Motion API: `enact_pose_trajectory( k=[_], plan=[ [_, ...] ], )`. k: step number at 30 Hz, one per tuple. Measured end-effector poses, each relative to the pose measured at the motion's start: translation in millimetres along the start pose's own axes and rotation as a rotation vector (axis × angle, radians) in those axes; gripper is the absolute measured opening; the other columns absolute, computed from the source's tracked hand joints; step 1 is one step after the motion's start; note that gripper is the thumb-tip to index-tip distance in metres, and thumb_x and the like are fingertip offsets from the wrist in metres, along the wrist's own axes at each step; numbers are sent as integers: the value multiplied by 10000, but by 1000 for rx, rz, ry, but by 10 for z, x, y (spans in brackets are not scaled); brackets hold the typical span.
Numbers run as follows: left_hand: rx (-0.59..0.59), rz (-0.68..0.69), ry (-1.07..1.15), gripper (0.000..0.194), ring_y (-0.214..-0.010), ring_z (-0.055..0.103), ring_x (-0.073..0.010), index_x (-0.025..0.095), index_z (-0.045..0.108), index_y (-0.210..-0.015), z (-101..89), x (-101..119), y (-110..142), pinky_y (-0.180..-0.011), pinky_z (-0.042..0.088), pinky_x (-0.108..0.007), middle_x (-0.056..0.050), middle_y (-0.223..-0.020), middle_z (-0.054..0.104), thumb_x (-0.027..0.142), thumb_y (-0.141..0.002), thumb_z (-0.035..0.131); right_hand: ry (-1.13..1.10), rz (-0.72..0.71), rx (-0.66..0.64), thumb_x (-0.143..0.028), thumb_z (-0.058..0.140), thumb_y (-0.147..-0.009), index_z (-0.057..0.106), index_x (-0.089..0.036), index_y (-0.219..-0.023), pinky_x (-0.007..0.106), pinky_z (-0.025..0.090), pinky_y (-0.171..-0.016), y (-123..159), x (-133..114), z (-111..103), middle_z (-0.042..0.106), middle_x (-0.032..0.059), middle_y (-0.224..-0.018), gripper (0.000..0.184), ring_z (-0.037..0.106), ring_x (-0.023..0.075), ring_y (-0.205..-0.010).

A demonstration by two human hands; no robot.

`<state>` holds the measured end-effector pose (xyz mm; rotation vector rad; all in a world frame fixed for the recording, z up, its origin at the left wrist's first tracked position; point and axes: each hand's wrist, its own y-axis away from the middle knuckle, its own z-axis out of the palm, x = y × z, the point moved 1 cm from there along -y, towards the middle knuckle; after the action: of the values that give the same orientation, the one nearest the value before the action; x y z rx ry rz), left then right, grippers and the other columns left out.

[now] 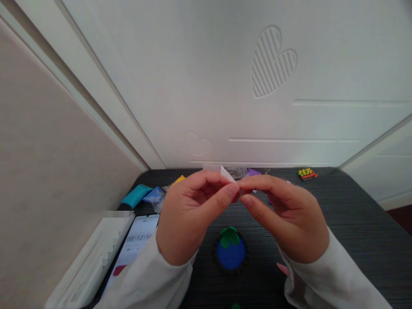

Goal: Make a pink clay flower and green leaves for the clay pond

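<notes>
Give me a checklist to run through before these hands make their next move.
1. Left hand pinching the thin, white, paper-like piece: ok.
2. Right hand gripping that piece: cannot tell; the fingertips crowd together.
3. Round blue piece with a dark edge untouched: ok, neither hand is on it.
4. Green leaf-shaped piece fastened to the blue one: cannot tell; it lies over its upper part.
5. Phone with a lit white screen fully visible: not ok, the white left sleeve covers part.

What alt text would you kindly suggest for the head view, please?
The left hand pinches a small white piece, with the right hand close by, above a dark table. Below them lies a blue round piece with green leaf shapes; at left, a phone shows timer digits.
</notes>
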<state>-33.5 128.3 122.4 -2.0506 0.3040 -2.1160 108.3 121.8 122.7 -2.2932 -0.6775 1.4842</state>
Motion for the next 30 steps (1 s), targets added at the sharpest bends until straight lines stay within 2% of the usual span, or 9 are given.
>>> enact_pose_trajectory(
  k=[6, 14, 24, 27, 30],
  plan=[
    [-38, -2, 26, 44, -550, 569, -107, 168, 587, -656, -19, 10, -3, -524, 461, -209, 7, -598, 616, 209, -669, 596, -122, 44, -70, -199, 554, -727, 606, -235, -900, 252, 479, -719, 6, 5, -6, 647, -5, -867, 185, 590, 127, -797],
    [-44, 17, 57, 10, -592, 572, -104, 173, 593, -664, -9, 22, 10, -542, 451, -200, 10, -631, 615, 177, -662, 602, -201, 96, -63, -188, 571, -719, 611, -232, -882, 222, 466, -743, 1, 9, 5, 643, -16, -866, 174, 583, 108, -811],
    [-31, 7, -21, 133, -579, 564, -109, 154, 569, -644, -6, 8, -5, -540, 441, -216, 1, -616, 603, 276, -637, 620, -242, 106, -32, -202, 564, -716, 621, -224, -835, 226, 471, -685, -8, 52, 52, 652, -16, -799, 134, 590, 109, -748],
    [-55, -14, -70, 187, -561, 557, -104, 150, 560, -656, 8, -110, -69, -533, 432, -217, 5, -591, 591, 335, -657, 586, -174, 141, -20, -216, 548, -714, 613, -200, -786, 240, 471, -633, -33, 151, 100, 645, -6, -739, 98, 589, 115, -681],
    [-132, 1, -135, 208, -577, 556, -101, 143, 567, -693, 31, -205, -124, -551, 429, -220, -1, -618, 596, 348, -695, 535, -46, 230, 7, -252, 542, -699, 590, -178, -728, 242, 457, -558, -101, 395, 134, 622, -3, -652, 93, 568, 112, -584]
  ],
)
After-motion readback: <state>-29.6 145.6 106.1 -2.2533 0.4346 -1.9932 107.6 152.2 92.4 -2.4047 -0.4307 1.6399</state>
